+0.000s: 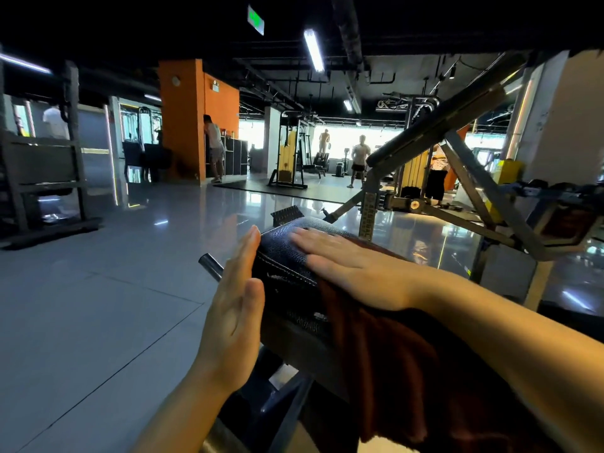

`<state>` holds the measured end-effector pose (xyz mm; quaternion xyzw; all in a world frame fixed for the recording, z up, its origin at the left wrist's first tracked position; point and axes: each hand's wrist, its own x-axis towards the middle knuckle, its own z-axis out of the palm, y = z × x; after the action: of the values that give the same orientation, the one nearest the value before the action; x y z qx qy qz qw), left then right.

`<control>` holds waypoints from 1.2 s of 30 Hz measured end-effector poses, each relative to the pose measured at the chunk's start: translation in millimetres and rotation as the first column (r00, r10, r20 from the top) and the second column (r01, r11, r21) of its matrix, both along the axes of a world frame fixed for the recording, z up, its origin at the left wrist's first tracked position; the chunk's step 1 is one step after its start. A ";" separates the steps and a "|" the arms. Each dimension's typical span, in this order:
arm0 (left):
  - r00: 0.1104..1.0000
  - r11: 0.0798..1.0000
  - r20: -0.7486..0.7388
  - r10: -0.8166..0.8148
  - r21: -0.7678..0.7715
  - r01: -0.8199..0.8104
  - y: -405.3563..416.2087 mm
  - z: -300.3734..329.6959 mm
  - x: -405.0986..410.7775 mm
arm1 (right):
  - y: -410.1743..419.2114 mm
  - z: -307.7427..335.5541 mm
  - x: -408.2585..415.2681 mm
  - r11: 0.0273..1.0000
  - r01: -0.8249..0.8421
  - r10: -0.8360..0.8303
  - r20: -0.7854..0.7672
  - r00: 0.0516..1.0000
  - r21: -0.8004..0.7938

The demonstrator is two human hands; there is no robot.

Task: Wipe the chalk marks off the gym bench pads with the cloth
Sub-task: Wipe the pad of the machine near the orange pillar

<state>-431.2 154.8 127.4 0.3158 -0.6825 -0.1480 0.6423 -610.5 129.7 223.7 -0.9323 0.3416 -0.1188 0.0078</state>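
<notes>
Two flat hands frame the black, pebble-grained leather bench pad, which sits just below frame centre with its long axis running from 5 o'clock near the person up toward 12 o'clock. The rust-brown terry cloth drapes over the pad's near right side, spilling down toward 5 o'clock. The right hand lies on top with fingers straight and spread, palm pressing the cloth's upper edge onto the pad, fingertips reaching bare leather toward 11 o'clock. The left hand stands on edge against the pad's left flank at 9 o'clock, fingers straight and together, gripping nothing. Chalk marks cannot be made out on the leather. Uncovered leather lies ahead of the right hand, so the wipe likely runs along the pad's length. The grey glossy tiled floor spreads beyond at 9 o'clock.
</notes>
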 end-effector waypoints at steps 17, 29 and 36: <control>0.930 0.940 0.141 0.339 -0.076 -0.331 10.0 10.0 9.7 | 35.2 4.3 -70.7 0.880 0.463 -0.474 0.264 0.840 0.107; 0.799 0.897 0.409 0.441 -0.216 -0.385 13.8 79.3 -3.9 | 0.4 34.0 -37.4 0.874 0.454 -0.472 0.517 0.714 0.170; 0.711 0.896 0.604 0.361 -0.436 -0.084 51.0 56.3 -64.2 | 37.3 23.4 -96.8 0.786 0.318 -0.609 0.576 0.545 0.530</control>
<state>-495.5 205.8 183.7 0.2996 -0.8381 0.1897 0.4145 -707.3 167.0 247.1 -0.6607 0.5639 -0.4076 0.2816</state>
